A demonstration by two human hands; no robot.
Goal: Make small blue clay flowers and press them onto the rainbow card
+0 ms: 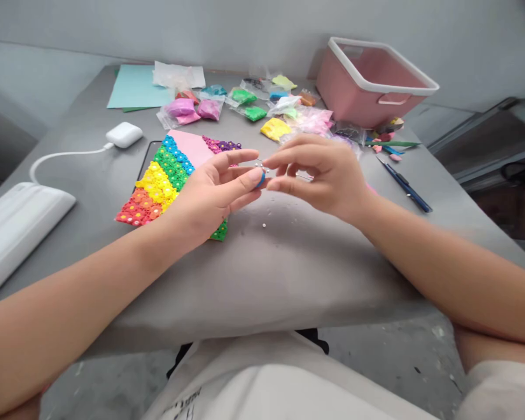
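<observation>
My left hand [214,195] hovers over the grey table, pinching a small blue clay piece [261,178] between thumb and fingertips. My right hand [321,175] meets it from the right, fingers closed on a thin metal tool [284,171] whose tip reaches the blue piece. Under my left hand lies a pink card [192,149] covered with rows of small clay flowers in red, orange, yellow, green, blue and purple [160,181]. A tiny white bead [264,224] lies on the table below my hands.
Several bags of coloured clay [210,108] are scattered at the back. A pink plastic bin [374,79] stands back right, a blue pen-like tool [405,185] near it. At left lie a white case [123,134] with cable, a white device [15,224] and teal paper [135,86].
</observation>
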